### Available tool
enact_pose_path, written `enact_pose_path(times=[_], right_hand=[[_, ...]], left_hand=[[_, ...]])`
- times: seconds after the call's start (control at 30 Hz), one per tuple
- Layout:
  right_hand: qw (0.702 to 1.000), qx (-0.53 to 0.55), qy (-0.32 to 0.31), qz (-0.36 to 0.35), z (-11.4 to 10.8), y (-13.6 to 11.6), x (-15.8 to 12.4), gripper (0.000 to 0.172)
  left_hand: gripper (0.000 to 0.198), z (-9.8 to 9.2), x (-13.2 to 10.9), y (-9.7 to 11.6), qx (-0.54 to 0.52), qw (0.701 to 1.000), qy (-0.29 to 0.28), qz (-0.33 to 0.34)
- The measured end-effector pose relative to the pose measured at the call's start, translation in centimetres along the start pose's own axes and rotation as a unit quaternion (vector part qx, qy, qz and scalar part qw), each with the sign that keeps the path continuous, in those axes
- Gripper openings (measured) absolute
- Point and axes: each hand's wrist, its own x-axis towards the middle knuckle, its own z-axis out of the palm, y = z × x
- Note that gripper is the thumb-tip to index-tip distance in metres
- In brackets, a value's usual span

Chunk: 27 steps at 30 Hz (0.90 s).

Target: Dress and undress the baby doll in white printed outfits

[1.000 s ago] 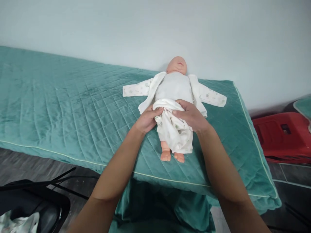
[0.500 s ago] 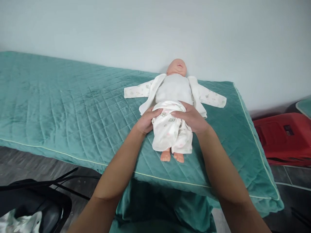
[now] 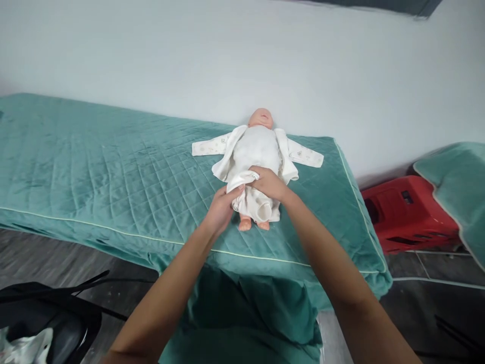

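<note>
Left hand [image 3: 222,207], right hand [image 3: 268,183]: fingers grip a bunched white garment [image 3: 253,206] over the doll [image 3: 261,119]; pale cloth [image 3: 35,346] lies on a black chair [image 3: 70,328].

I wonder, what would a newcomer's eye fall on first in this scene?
Probably the baby doll, lying face up on the green quilted cover with its head near the wall. Next come the left hand and right hand, both gripping a bunched white garment over its legs. The red plastic item beyond the cover's right end stands out too.
</note>
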Motion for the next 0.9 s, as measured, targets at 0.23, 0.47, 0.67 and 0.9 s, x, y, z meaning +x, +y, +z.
enact_pose_path(times=[0.23, 0.47, 0.67, 0.9], right_hand=[[0.993, -0.100, -0.063, 0.026, -0.4, 0.1, -0.1, 0.011], [0.980, -0.128, -0.152, -0.005, -1.2, 0.1, 0.1, 0.007], [0.965, -0.157, -0.208, -0.025, -1.3, -0.5, 0.2, 0.004], [0.960, -0.148, -0.236, 0.021, -1.2, -0.7, 0.4, 0.017]], left_hand=[[0.037, 3.4, -6.2, -0.3, 0.010, 0.993, 0.105, -0.048], [0.033, 6.3, -11.1, -2.7, -0.131, 0.976, 0.172, -0.005], [0.031, 3.0, -11.3, -5.5, -0.068, 0.969, 0.236, 0.018], [0.037, -2.9, -9.0, -4.8, 0.105, 0.971, 0.213, -0.007]])
